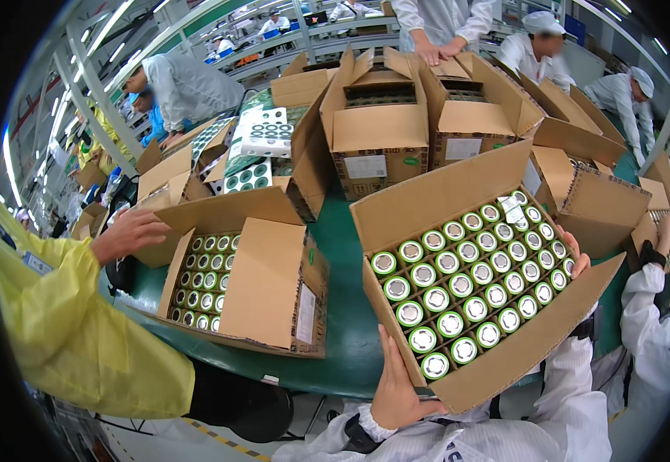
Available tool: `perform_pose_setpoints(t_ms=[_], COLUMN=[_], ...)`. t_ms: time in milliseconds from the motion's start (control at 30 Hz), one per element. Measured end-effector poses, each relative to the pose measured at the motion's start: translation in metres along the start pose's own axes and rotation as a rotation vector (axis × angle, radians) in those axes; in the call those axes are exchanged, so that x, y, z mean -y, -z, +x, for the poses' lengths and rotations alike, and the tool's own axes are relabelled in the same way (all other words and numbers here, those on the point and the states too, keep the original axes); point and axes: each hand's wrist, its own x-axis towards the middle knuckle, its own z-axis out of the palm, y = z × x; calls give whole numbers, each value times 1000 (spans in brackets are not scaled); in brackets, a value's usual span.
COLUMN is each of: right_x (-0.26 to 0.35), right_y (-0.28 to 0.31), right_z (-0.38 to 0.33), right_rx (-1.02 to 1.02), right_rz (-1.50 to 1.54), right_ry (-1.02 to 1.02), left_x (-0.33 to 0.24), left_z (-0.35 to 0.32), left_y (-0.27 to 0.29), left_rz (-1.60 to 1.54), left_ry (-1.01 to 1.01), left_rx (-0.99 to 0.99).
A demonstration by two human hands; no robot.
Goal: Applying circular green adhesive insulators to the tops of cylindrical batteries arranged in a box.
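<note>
Between my two hands is an open cardboard box (443,196), tilted toward me, its flaps spread. Rows of cylindrical battery cells (462,285) with green rims and silver ends stand inside, parted by cardboard dividers. My left hand (398,389) presses against the near left side of the box, thumb stretched along its lower edge. On the far right side my right hand (575,252) grips the wall; only some of its fingers show above the edge. A crumpled whitish strip (514,212) lies over a few cells near the far corner.
A second open box of cells (269,281) stands left on the green table (350,300), a yellow-sleeved person's hand (131,233) beside it. Behind are more open boxes (377,127) and sheets with ring-shaped pads (266,135). Co-workers stand around the table.
</note>
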Motion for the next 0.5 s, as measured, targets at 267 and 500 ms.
perform_pose_setpoints(t_ms=[267,500], right_x=[6,24], right_y=[-28,-53], right_z=[-6,-60], right_rx=[-44,-209], right_rz=[-104,-109], right_ry=[12,-54], left_x=[21,26], left_z=[12,70], left_y=[3,41], left_rz=[241,-555], left_ry=[-139,34], left_rx=[-111,-60])
